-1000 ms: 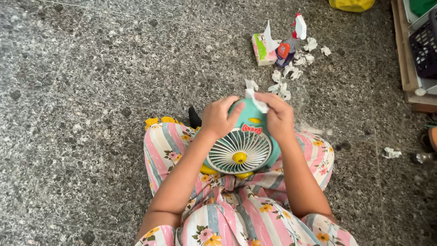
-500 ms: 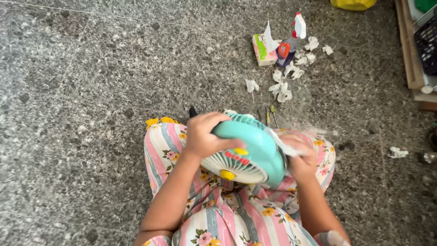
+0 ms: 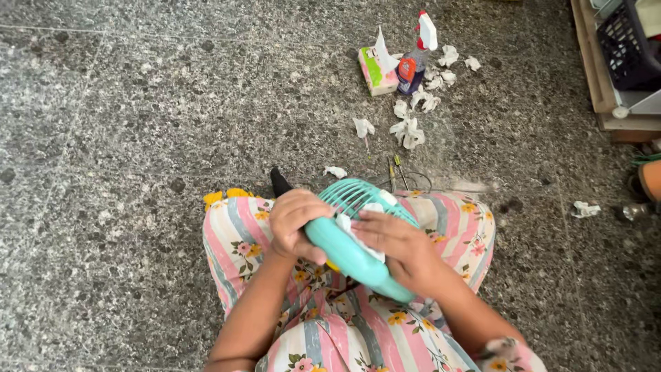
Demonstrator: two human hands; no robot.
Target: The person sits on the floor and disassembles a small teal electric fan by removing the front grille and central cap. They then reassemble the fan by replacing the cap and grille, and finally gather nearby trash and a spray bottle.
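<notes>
The fan (image 3: 358, 234) has turned since half a second ago, its ribbed grille now facing twelve o'clock, its smooth teal rim toward the lap; it rests on striped floral trousers (image 3: 441, 227); the left hand (image 3: 297, 222) curls tight around the rim at nine o'clock; the right hand (image 3: 403, 249) presses a white tissue (image 3: 352, 231) flat against it; crumpled tissues (image 3: 410, 131) litter the speckled stone floor (image 3: 138, 138) at twelve.

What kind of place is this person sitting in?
Probably a home floor or porch: speckled stone flooring, a wooden shelf edge holding a dark basket, and a spray bottle among crumpled tissues.
</notes>
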